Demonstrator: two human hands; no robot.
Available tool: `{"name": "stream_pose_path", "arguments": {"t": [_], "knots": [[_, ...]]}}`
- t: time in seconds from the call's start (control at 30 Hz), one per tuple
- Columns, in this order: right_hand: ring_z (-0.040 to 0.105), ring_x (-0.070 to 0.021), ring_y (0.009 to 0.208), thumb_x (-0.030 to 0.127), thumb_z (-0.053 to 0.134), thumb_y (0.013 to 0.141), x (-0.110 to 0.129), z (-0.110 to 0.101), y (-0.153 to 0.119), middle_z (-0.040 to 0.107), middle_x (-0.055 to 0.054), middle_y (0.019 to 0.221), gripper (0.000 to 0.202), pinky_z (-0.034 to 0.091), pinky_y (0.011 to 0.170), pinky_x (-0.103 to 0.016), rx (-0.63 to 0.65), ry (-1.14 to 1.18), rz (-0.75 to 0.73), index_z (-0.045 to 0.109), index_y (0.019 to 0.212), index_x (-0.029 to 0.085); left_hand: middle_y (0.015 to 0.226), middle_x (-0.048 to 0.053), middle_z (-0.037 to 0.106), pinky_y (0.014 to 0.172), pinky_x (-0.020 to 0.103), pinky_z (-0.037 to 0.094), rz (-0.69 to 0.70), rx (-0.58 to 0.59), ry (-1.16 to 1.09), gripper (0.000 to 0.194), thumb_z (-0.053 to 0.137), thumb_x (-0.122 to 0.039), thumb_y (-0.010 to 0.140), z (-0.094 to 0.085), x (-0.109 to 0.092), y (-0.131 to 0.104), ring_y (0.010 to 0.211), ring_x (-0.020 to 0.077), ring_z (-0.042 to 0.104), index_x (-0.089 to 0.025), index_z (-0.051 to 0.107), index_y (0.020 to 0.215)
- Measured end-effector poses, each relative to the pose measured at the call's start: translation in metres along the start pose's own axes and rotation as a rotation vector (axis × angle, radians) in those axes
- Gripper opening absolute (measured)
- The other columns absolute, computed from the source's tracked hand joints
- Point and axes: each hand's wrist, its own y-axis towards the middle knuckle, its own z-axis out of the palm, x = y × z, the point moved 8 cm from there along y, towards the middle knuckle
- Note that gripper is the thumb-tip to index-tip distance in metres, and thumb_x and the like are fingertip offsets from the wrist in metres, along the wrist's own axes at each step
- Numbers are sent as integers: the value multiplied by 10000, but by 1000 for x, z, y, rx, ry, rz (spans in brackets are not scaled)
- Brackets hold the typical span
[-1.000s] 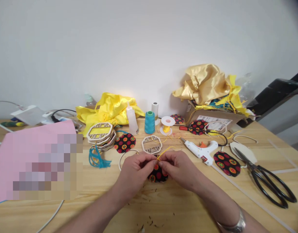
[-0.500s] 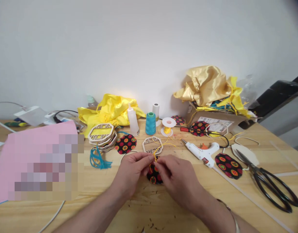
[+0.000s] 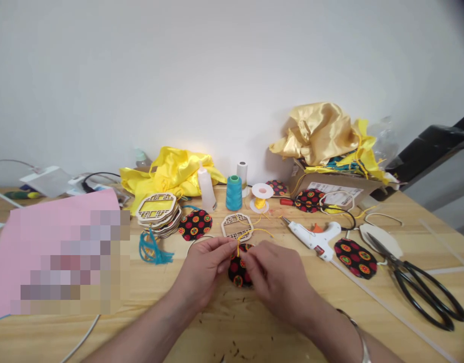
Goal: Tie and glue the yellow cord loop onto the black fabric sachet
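My left hand (image 3: 206,264) pinches a thin yellow cord (image 3: 238,248) between thumb and forefinger. Close on its right, my right hand (image 3: 275,272) has its fingers closed on the lower part of the same cord. Beneath the fingertips lies a black fabric piece (image 3: 239,275) with red and orange flower prints, partly covered by both hands. Just beyond the hands, a wooden lattice frame (image 3: 232,227) rests flat on the table. Loose yellow cord runs over the frame's right side toward a white spool (image 3: 261,201) of yellow cord.
On the left stand stacked lattice frames (image 3: 159,214), a teal tassel (image 3: 154,249) and a pink sheet (image 3: 65,222). A teal thread cone (image 3: 234,194) and white bottle (image 3: 206,189) are behind. To the right lie a glue gun (image 3: 315,237), black scissors (image 3: 424,290) and a fabric-filled box (image 3: 326,189).
The yellow cord between my fingertips is now drawn into a short, straighter strand, where a loop hung before. My hands have barely shifted.
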Motion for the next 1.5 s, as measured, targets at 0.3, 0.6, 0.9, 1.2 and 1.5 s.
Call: {"name": "stream_pose_path", "arguments": {"t": [0.3,0.6,0.9,1.2,1.5], "knots": [[332,-63,400,446,584,724,-52,33,0,419,63,471,305,265,395,-195,75,1077,710,515,635,163,511,-18,566,420,199,239,30,137,214,191,648,-278,708,16,-7,-7,410,48,343,-132,661,586],[429,-103,523,323,570,735,-62,18,3,508,21,533,229,326,496,-220,-32,698,606,550,572,164,419,-61,381,419,218,181,-3,222,324,217,613,-315,738,24,10,-12,413,67,285,-148,666,609],[527,-98,547,322,626,697,-40,41,4,593,16,656,247,416,523,-211,198,1143,602,513,852,167,450,-43,464,423,197,219,17,116,86,146,657,-255,697,14,2,-5,422,50,309,-131,680,625],[470,-80,521,277,612,688,-38,40,6,577,16,644,214,363,506,-208,216,1194,606,548,843,145,476,-33,501,425,194,225,-22,112,93,168,654,-248,713,10,5,-1,422,44,328,-125,662,598],[457,-74,499,330,453,845,-40,43,6,528,23,595,235,368,475,-188,249,1096,537,568,748,150,488,-22,525,430,193,240,-18,143,137,217,628,-273,737,11,4,-1,419,45,340,-116,651,588]]}}
